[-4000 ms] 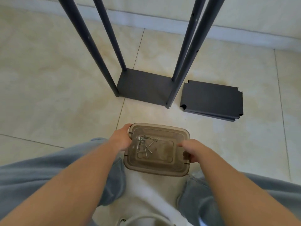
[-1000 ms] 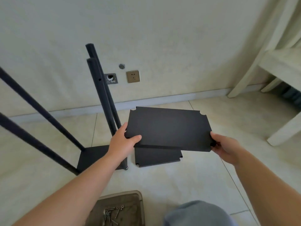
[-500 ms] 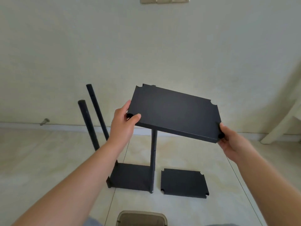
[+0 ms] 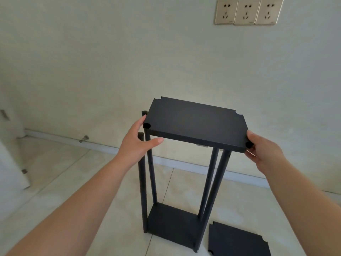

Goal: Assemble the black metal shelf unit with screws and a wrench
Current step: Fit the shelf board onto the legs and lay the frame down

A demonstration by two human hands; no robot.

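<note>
I hold a black metal shelf panel (image 4: 195,122) with notched corners, almost level, over the tops of the frame's posts. My left hand (image 4: 137,143) grips its near left corner, thumb under the front edge. My right hand (image 4: 263,154) grips its near right corner. The frame stands on the floor: a black bottom shelf (image 4: 173,224) with several upright black posts (image 4: 143,182). Two left posts stick up beside the panel's left edge; the right posts (image 4: 217,178) run up under it. Whether the panel rests on any post I cannot tell.
Another black shelf panel (image 4: 238,241) lies flat on the tiled floor, right of the frame. A row of three wall sockets (image 4: 248,12) sits high on the wall behind. A metal door stop (image 4: 84,139) juts from the skirting at left, beside a white door edge (image 4: 11,163).
I lifted the panel from the floor with both hands, stood up and brought it leftward over the frame. It has levelled out above the posts. The screw box has left the view.
</note>
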